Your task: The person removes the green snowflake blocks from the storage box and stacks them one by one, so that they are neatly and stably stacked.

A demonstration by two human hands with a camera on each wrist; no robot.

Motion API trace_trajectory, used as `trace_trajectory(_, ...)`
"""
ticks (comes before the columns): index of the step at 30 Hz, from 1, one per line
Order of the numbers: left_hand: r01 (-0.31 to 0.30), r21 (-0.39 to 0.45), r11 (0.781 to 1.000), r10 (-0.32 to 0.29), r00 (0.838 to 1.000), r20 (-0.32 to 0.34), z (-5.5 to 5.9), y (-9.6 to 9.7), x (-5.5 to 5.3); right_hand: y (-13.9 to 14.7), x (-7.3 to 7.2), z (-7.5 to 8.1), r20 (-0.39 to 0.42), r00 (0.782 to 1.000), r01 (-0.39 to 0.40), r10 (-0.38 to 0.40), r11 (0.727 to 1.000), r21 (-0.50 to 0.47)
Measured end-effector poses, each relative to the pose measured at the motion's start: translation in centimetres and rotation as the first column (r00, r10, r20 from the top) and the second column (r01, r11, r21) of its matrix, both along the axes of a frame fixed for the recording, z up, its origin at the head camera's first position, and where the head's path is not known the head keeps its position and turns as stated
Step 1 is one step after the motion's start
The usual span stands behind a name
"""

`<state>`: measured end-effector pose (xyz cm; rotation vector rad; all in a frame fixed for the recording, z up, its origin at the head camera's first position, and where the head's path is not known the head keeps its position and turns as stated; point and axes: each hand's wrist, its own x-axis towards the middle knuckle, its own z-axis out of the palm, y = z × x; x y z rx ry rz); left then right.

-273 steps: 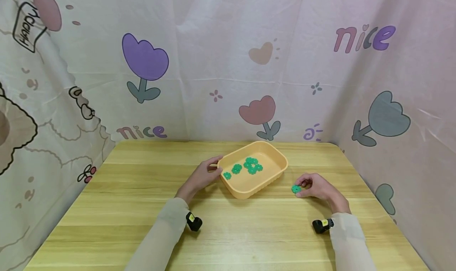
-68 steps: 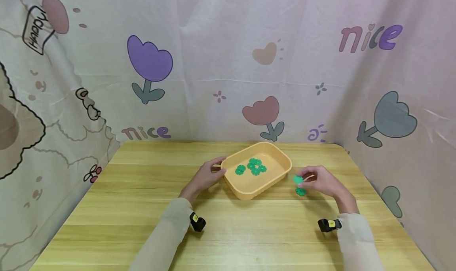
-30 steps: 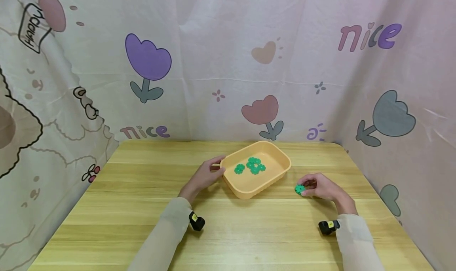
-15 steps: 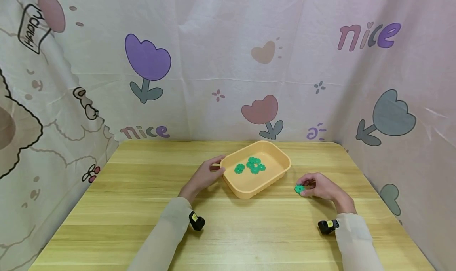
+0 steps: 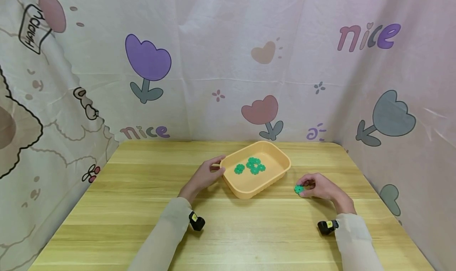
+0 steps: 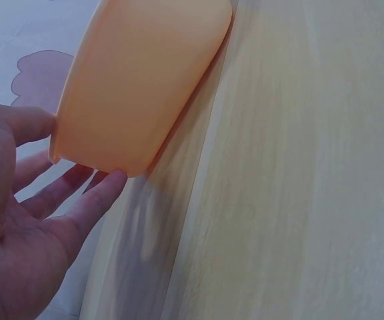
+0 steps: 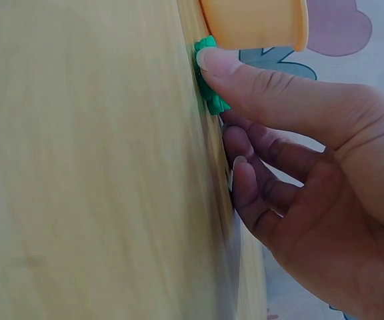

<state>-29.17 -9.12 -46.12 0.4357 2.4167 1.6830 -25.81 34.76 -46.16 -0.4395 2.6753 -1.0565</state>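
In the head view, a yellow-orange plastic tray (image 5: 276,160) sits at an angle on the table. My left hand (image 5: 204,176) holds its left end; in the left wrist view the thumb lies at the rim (image 6: 54,150) and the fingers are curled under the end. Inside the tray lie several green flower-shaped plastic discs (image 5: 239,169), some overlapping. To the right of the tray, my right hand (image 5: 318,186) pinches green flower-shaped discs (image 5: 298,189) down at the table surface. The right wrist view shows them stacked (image 7: 205,73), the thumb pressed on them; how many is hidden.
The wooden table (image 5: 228,239) has light striped grain. A patterned cloth (image 5: 213,65) hangs behind it and along both sides. A small black camera sits on each wrist, the left camera (image 5: 197,221) and the right camera (image 5: 327,227).
The disc in the tray's near-left corner is gone from there. My right hand has lowered a disc onto another one on the table and slid slightly left. The left hand keeps its hold.
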Motion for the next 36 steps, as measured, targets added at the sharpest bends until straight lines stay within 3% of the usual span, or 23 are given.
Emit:
trace_trajectory(27,-0.001,0.006,1.000,0.001,1.000,-0.001,-0.34,-0.21,-0.09,0.06,-0.19,-0.03,0.008,1.000,0.027,-0.027,1.000,-0.009)
trace_trajectory(36,-0.002,0.001,1.000,0.002,1.000,-0.004,-0.36,-0.09,-0.11,0.33,-0.08,0.01,-0.037,0.998,0.044,-0.044,0.999,0.021)
